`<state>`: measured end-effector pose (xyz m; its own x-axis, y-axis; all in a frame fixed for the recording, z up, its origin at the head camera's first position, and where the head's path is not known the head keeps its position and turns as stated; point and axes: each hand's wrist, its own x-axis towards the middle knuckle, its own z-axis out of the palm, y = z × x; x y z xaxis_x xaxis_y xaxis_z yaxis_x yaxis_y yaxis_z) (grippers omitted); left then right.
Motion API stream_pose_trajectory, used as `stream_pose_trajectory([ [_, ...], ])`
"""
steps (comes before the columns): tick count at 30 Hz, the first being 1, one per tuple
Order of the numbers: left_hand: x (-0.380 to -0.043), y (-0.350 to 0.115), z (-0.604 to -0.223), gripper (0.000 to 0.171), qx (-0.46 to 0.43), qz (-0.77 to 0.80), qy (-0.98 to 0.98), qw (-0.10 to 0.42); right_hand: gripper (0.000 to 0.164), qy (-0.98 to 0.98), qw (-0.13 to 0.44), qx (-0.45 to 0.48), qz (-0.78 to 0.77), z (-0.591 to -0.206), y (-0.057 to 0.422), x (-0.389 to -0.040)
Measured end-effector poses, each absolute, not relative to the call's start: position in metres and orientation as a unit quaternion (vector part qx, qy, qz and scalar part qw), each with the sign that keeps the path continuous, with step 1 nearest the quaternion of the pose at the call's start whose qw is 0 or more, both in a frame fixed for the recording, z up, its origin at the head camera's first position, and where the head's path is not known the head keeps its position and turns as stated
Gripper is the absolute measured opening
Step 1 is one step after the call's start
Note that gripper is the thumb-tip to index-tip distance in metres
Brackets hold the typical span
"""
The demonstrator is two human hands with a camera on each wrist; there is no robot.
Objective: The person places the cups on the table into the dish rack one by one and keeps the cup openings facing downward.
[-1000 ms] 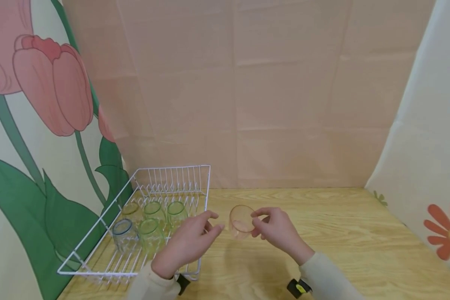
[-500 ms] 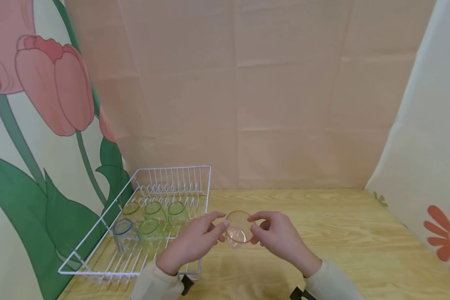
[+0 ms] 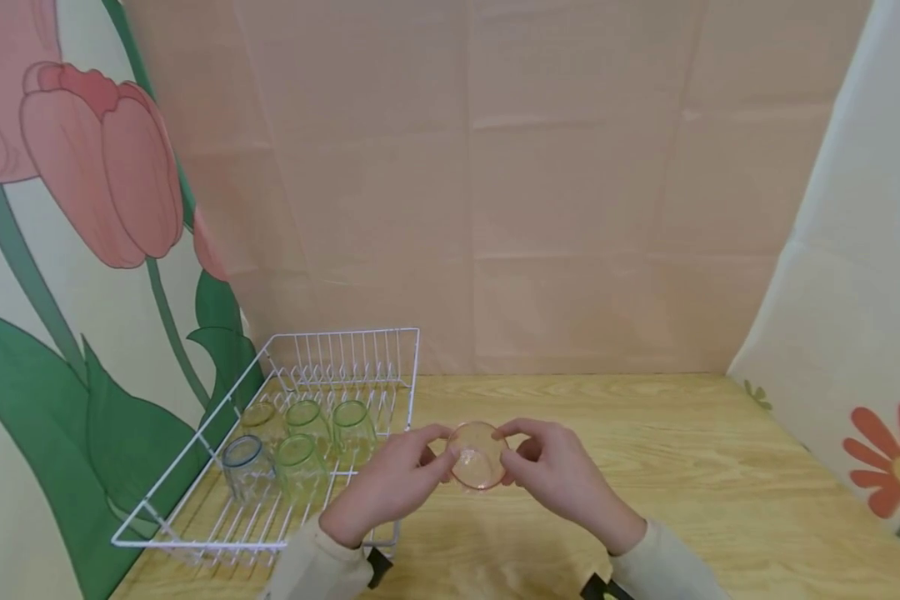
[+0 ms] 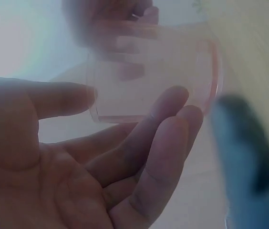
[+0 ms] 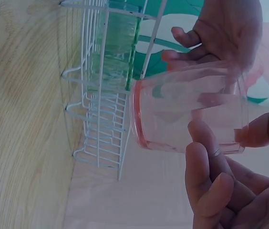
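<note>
A clear pinkish-orange glass (image 3: 480,455) is held above the table between both hands, its round rim towards the head camera. My left hand (image 3: 401,471) grips its left side, thumb at the rim and fingers along the wall, as the left wrist view shows. On the opposite side my right hand (image 3: 558,475) holds it likewise, the thumb (image 5: 263,131) at the rim end and curled fingers beneath in the right wrist view. A reddish ring marks the end of the glass (image 5: 187,112) nearer the table.
Left of the hands stands a white wire dish rack (image 3: 270,546). It holds several glasses: a blue-rimmed one (image 3: 247,471), a yellowish one (image 3: 262,421) and green ones, including a green glass (image 3: 354,429) by the right side. The wood-grain table (image 3: 645,467) meets a pinkish backdrop (image 3: 570,208).
The right hand has brought the glass slightly left, and its rim has turned more towards the camera. The left hand has moved right and taken hold of it too.
</note>
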<state>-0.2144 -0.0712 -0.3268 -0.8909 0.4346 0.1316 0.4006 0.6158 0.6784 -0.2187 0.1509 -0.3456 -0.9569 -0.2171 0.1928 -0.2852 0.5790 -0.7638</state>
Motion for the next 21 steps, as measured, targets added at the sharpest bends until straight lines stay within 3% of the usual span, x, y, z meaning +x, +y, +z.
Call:
stream_pose_trajectory([
  [4, -0.214, -0.0698, -0.3256, 0.041, 0.231, 0.368, 0.901, 0.007, 0.021, -0.873, 0.038, 0.14, 0.467, -0.3444, 0.1519, -0.2203],
  [13, -0.2133, -0.0695, -0.3268, 0.035, 0.252, 0.38, 0.89, -0.005, 0.04, -0.853, 0.019, 0.112, 0.51, -0.3411, 0.1553, -0.2224],
  [21, -0.2119, -0.0711, -0.3286, 0.034, 0.271, 0.376, 0.886, -0.015, 0.046, -0.832, -0.032, 0.089, 0.546, -0.3434, 0.1577, -0.2278],
])
